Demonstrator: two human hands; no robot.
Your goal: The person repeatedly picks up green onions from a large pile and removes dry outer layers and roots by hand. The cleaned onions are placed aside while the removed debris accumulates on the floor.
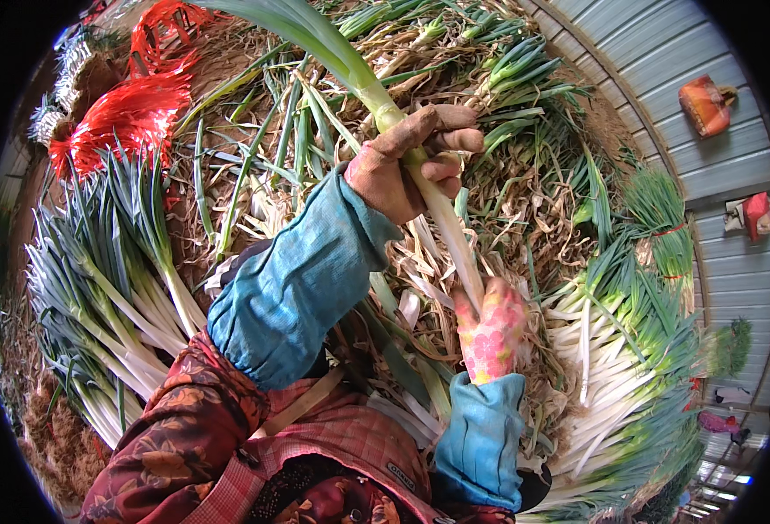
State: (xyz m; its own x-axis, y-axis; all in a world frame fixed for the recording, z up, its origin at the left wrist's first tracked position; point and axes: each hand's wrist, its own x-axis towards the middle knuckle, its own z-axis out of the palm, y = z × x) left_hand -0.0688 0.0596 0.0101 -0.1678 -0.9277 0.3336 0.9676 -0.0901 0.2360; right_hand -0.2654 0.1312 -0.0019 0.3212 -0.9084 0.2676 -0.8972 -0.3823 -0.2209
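My left hand [401, 164], in a soiled brown and pink work glove, is closed around the shaft of a large green onion [447, 219] just below its leaves. The onion slants from its green leaves at the top down to its pale lower end. My right hand [490, 321], in a pink floral glove, grips that lower end, so the root tip is hidden. Blue sleeve covers are on both forearms. Beneath the onion lie dry peeled husks [424, 255] and loose leaves.
A pile of green onions [123, 314] lies at the left, below red plastic ties [123, 111]. More onions with white stalks [611, 386] are heaped at the right, beside a tied bundle [666, 229]. An orange bag [706, 106] hangs against the corrugated wall [660, 59].
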